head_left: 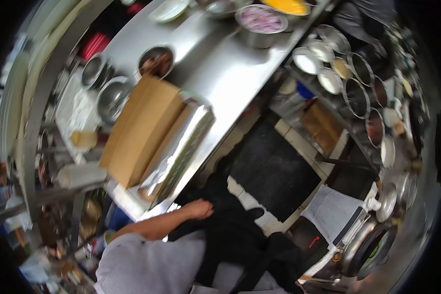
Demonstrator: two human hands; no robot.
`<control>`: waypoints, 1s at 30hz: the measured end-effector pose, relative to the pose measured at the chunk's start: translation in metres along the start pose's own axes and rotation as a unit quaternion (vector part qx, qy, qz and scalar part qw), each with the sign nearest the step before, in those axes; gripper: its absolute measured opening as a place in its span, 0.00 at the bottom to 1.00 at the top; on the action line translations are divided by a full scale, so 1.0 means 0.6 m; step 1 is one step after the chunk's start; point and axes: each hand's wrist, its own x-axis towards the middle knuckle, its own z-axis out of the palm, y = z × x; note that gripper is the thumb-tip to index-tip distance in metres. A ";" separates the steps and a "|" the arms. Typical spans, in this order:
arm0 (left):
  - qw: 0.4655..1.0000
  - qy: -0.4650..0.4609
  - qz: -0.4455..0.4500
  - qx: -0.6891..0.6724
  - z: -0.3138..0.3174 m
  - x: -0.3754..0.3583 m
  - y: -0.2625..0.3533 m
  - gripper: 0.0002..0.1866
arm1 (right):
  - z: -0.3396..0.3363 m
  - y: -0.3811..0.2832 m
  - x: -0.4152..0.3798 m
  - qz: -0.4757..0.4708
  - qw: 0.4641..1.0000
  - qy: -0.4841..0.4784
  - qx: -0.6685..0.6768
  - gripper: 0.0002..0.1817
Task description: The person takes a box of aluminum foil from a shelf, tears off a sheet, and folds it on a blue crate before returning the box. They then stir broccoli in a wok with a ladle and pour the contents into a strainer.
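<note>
My left hand [200, 209] is in front of my black apron [230, 235], just beyond the corner of the steel counter [206, 78]. Its fingers are curled closed; what they hold, if anything, is hidden. Closest to it on the counter lies an open cardboard box [142, 127] with a roll of shiny foil [179, 152] along its side. My right hand does not show; only dark cloth and blur appear on that side of my body.
Behind the box stand a bowl of brown food [156, 62], metal bowls [113, 99] and a pot of chopped onion [261, 22]. A black mat [274, 166] covers the floor. To the right, several round containers [356, 98] and a grey cloth [334, 213] line another station. Someone's leg [360, 19] shows at top right.
</note>
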 end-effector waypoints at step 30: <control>0.774 -0.123 0.529 0.326 0.091 -0.190 0.317 0.15 | 0.557 0.026 0.200 -0.179 0.817 0.549 0.004 0.19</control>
